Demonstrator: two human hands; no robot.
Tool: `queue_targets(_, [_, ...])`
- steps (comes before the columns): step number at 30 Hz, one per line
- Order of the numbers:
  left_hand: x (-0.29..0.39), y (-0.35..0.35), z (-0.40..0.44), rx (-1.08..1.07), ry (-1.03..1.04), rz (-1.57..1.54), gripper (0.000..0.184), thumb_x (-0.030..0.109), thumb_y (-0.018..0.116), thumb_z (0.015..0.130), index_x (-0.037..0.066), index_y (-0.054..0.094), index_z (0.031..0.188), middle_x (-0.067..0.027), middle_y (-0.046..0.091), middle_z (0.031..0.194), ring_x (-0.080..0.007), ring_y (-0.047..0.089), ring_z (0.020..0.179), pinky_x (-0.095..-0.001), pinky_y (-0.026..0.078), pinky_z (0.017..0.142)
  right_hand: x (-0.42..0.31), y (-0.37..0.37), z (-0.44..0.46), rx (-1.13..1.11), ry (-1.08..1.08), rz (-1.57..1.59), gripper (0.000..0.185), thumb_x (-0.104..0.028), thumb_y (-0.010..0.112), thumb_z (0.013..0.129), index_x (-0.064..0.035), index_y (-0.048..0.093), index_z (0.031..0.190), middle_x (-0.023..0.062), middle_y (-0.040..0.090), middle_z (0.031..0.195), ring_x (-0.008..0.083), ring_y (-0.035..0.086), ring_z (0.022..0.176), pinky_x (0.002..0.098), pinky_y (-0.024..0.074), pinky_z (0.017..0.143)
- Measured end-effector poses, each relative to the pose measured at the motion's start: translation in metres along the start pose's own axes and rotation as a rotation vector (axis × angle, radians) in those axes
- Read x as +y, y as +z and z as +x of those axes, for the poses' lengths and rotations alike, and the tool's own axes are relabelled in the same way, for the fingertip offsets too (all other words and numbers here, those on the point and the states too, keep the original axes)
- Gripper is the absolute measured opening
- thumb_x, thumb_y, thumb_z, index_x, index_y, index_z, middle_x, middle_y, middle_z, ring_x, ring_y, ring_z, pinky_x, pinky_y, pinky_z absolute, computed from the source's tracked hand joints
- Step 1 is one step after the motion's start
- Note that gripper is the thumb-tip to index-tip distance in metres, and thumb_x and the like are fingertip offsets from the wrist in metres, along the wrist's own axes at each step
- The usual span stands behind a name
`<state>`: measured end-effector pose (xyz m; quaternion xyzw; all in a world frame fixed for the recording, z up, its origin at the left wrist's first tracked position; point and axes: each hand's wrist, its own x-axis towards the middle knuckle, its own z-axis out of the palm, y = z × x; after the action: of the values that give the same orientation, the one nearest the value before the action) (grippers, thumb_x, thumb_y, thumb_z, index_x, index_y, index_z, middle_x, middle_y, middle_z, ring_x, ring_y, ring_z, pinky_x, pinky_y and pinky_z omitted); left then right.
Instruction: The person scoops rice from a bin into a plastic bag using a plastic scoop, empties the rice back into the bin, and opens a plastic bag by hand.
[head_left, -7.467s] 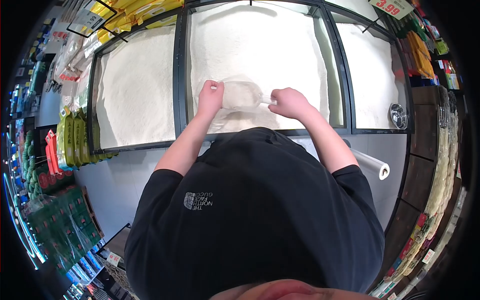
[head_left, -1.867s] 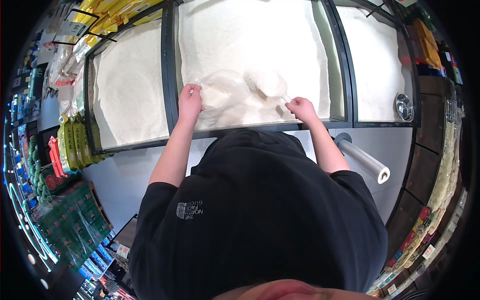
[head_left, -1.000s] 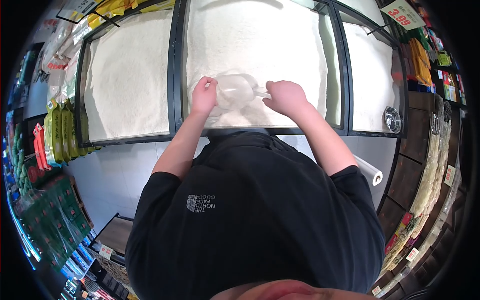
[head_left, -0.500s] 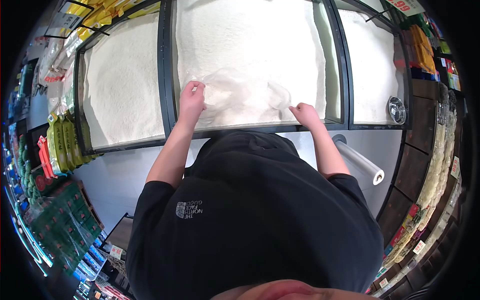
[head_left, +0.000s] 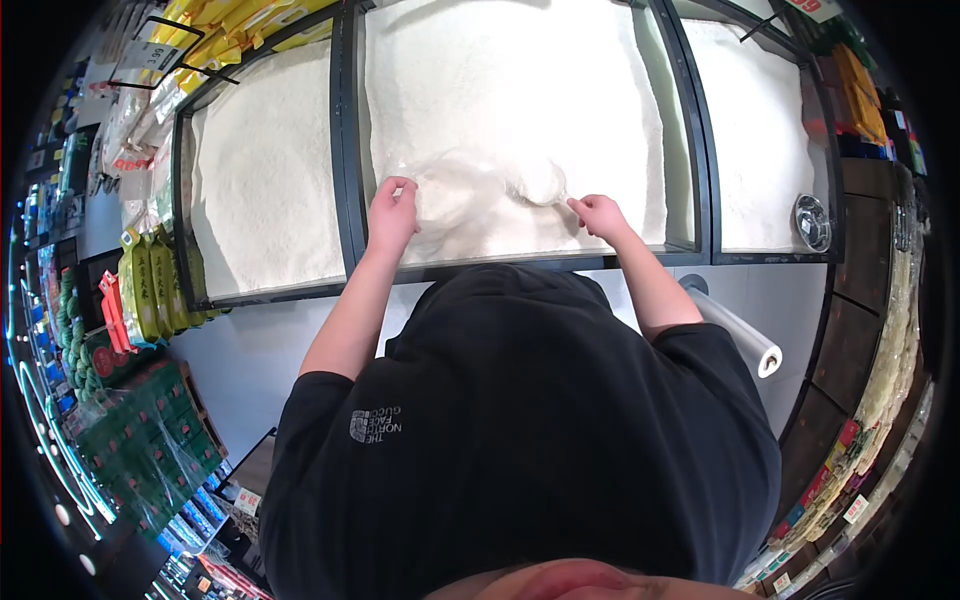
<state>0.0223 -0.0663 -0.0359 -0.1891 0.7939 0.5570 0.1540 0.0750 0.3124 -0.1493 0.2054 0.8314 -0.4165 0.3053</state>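
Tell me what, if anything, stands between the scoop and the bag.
Nothing visible. The scoop, in the right hand, is right beside the bag that the left hand holds, both within the middle bin. The clear film leaves the bag's mouth hard to make out.

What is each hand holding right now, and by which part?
The left hand pinches a thin, clear plastic bag at its edge; the right hand grips a clear plastic scoop by its handle.
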Motion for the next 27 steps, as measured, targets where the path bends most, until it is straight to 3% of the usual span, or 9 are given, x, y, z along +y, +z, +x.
queue_targets(7, [-0.003,0.003,0.007,-0.012,0.005,-0.004,0.018,0.022,0.058,0.1,0.005,0.053,0.102,-0.0037,0.055,0.06,-0.0136,0.054,0.046,-0.0316,0.045,0.044,-0.009,-0.033,-0.06,0.05,-0.005,0.244,0.039,-0.04,0.064,0.098,-0.0012,0.069,0.094,0.0027,0.062,0.068,0.0088,0.048,0.05,0.0258,0.0394,0.047])
queue_targets(15, [-0.01,0.002,0.022,-0.088,0.032,-0.015,0.02,0.023,0.059,0.1,0.005,0.052,0.104,-0.0058,0.059,0.062,-0.0161,0.057,0.047,-0.0317,0.046,0.045,-0.067,-0.077,-0.12,0.07,-0.048,0.166,0.033,-0.035,0.066,0.098,-0.002,0.069,0.093,0.0005,0.061,0.067,0.0058,0.047,0.05,0.0242,0.037,0.046])
queue_targets(21, [-0.011,0.002,0.024,-0.118,0.028,-0.046,0.02,0.023,0.059,0.1,0.004,0.053,0.104,-0.0073,0.062,0.065,-0.0164,0.058,0.049,-0.0322,0.048,0.047,-0.149,-0.062,-0.122,-0.024,-0.104,-0.18,0.04,-0.043,0.067,0.094,-0.0031,0.072,0.093,0.0056,0.067,0.071,0.0159,0.061,0.06,0.0327,0.0503,0.058])
queue_targets(24, [-0.009,0.0,0.021,-0.128,0.05,-0.059,0.02,0.023,0.058,0.1,0.005,0.053,0.105,-0.0077,0.062,0.065,-0.0164,0.059,0.05,-0.0328,0.049,0.049,-0.184,-0.026,-0.1,0.015,-0.406,-0.623,0.042,-0.046,0.065,0.093,-0.0048,0.073,0.095,0.0109,0.071,0.078,0.0272,0.07,0.076,0.0411,0.055,0.068])
queue_targets(27, [-0.012,-0.002,0.022,-0.132,0.054,-0.062,0.02,0.023,0.059,0.1,0.005,0.054,0.105,-0.0078,0.062,0.064,-0.0166,0.059,0.051,-0.0329,0.05,0.049,-0.215,0.002,-0.096,0.017,-0.411,-0.878,0.044,-0.049,0.063,0.091,-0.0065,0.073,0.098,0.0138,0.073,0.087,0.0341,0.07,0.089,0.0463,0.0555,0.077])
